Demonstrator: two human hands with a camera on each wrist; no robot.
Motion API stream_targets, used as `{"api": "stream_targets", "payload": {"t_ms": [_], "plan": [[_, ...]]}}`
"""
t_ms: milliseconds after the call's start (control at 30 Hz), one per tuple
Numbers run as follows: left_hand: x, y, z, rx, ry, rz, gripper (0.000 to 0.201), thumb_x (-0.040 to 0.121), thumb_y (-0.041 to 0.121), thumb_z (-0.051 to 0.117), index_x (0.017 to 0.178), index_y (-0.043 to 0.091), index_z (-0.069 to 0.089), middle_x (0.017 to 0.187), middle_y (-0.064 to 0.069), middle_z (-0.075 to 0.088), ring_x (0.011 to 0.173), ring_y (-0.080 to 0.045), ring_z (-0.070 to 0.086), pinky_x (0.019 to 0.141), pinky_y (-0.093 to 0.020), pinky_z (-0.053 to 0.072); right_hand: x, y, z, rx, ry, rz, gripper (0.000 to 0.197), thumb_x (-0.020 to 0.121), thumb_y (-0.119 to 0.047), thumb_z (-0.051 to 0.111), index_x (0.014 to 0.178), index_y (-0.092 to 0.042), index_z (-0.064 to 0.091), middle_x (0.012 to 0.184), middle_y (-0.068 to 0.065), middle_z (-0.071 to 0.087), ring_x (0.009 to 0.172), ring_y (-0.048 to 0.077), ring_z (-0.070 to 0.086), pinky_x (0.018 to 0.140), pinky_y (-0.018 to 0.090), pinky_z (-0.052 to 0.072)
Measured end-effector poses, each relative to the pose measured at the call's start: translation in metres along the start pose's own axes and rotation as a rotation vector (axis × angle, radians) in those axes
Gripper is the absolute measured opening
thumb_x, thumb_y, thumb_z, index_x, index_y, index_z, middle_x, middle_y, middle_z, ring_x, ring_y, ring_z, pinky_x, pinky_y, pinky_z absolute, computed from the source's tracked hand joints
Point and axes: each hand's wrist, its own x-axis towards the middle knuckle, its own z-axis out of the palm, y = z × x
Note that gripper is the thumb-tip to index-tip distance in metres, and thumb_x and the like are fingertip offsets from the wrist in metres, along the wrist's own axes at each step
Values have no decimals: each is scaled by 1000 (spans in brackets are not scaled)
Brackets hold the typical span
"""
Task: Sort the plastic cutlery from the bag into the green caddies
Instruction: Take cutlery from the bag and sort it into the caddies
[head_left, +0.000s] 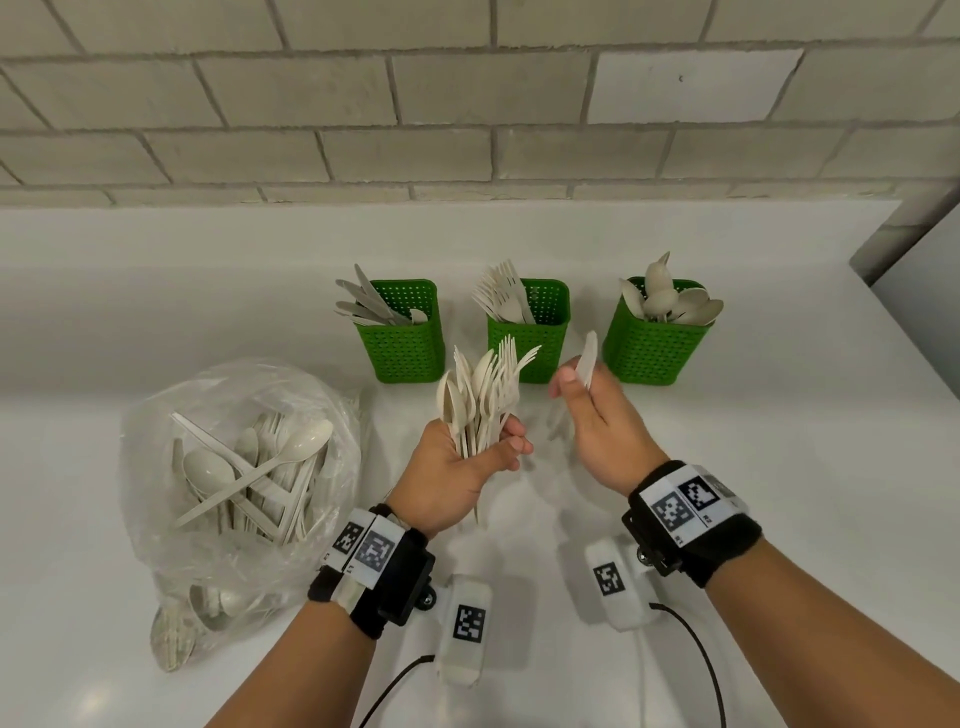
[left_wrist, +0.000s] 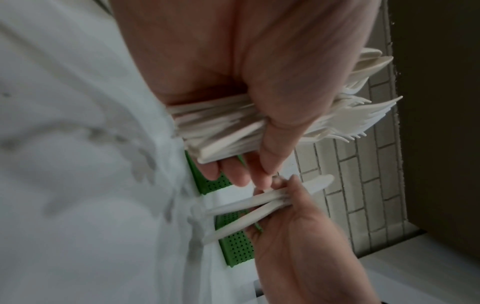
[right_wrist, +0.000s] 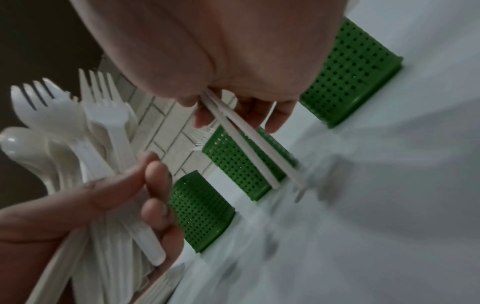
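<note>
The head view was bright and evenly lit, sharp throughout, with soft faint shadows on the white counter (head_left: 727, 467) and brick lines bowing toward the edges. Both wrist views were dimmer and grainy, the counter smeared by motion blur, the nearest skin out of focus, the corners dark.

- Three green perforated caddies stand upright in a row at the far side: the left caddy (head_left: 404, 338) holds knives, the middle caddy (head_left: 535, 332) forks, the right caddy (head_left: 655, 340) spoons.
- A clear plastic bag (head_left: 234, 467) lies near left (slumped, mouth open), with pale cutlery inside.
- A fanned bundle of forks and spoons (head_left: 483, 400) stands upright before the middle caddy.
- Two pieces (right_wrist: 249, 142), apparently knives, sit just right of the bundle.
</note>
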Motion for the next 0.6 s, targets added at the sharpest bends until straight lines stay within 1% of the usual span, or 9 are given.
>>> {"api": "stream_targets", "payload": {"t_ms": [33, 100, 167, 267, 333, 400, 433, 533, 600], "plan": [[-1, -1, -2, 3, 8, -6, 16, 87, -10, 62, 86, 6, 65, 76, -3, 69, 83, -19, 69, 75, -30, 57, 1, 1, -1, -66, -8, -20, 34, 102, -42, 25, 90, -29, 54, 99, 5, 52, 100, 17, 46, 91, 29, 33], [-2, -3, -5, 25, 32, -18, 14, 87, -8, 63, 86, 6, 66, 78, -5, 70, 84, -21, 69, 77, -32, 57, 1, 5, -4, -209, -92, 12, 46, 102, -45, 22, 99, -19, 59, 101, 8, 54, 101, 21, 48, 87, 30, 35], [-3, -4, -9, 61, 55, -26, 13, 87, -6, 63, 85, 7, 67, 79, -4, 70, 83, -24, 67, 78, -36, 56, 4, 3, -8, -202, -156, 99, 42, 104, -39, 28, 98, -14, 61, 90, 5, 57, 88, 22, 55, 76, 30, 38], [-5, -5, -13, 81, 83, -40, 17, 88, -10, 61, 84, 6, 66, 78, -3, 70, 80, -19, 67, 77, -32, 56, 18, -22, -15, -76, -99, 102, 36, 104, -30, 38, 85, -15, 64, 64, -7, 53, 57, 3, 52, 59, 25, 39], [-6, -3, -14, -18, 125, -54, 16, 88, -12, 59, 85, 3, 65, 79, -9, 68, 76, -15, 67, 72, -28, 56, 33, -53, -21, 39, -70, 66, 36, 104, -27, 40, 86, -11, 67, 59, 0, 57, 47, 5, 55, 54, 20, 46], [-7, 0, -17, -156, 183, -62, 14, 89, -12, 57, 86, 0, 64, 79, -13, 67, 70, -18, 65, 70, -30, 55, 51, -86, -25, 97, -78, 15, 35, 103, -27, 43, 90, -7, 69, 64, 9, 65, 53, 15, 63, 57, 21, 52], [-6, 2, -19, -211, 209, -60, 13, 89, -11, 57, 87, 0, 63, 79, -14, 67, 69, -20, 65, 71, -33, 54, 61, -100, -24, 86, -78, -20, 33, 102, -28, 45, 91, -8, 69, 67, 9, 68, 56, 16, 66, 58, 21, 53], [-3, 6, -27, -271, 261, -34, 9, 89, -8, 57, 90, 0, 62, 78, -11, 70, 69, -24, 65, 75, -38, 53, 90, -128, -14, 82, -13, -117, 21, 96, -31, 59, 89, -15, 69, 68, 1, 70, 54, 7, 67, 56, 20, 54], [-2, 8, -31, -284, 279, -29, 8, 89, -7, 58, 91, 0, 61, 78, -11, 70, 71, -26, 67, 77, -40, 53, 107, -135, -2, 87, 45, -155, 19, 91, -31, 66, 89, -13, 72, 67, -1, 70, 54, 5, 67, 56, 26, 58]]}}
